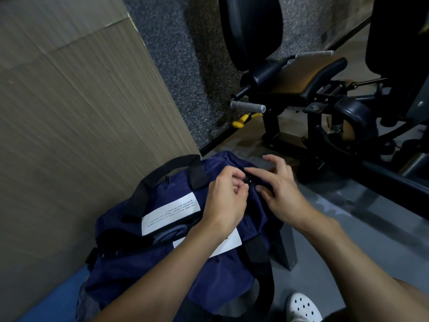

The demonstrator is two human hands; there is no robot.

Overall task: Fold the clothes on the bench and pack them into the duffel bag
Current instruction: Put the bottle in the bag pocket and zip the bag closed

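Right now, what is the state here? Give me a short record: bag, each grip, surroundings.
bag: navy duffel, lying on blue bench
left grip: pinches zip pull at the bag's far end
right grip: thumb and finger hold black zip strip beside the pull
surroundings: gym machine behind, white shoe on the floor

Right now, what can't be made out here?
Head view:
- Bag contents: fabric covers them.
- Black part at the bag's end: mostly hidden by fingers; zip pull or buckle, unclear.
- Lower label: forearm crosses it.
- Shoe: cut by bottom edge.
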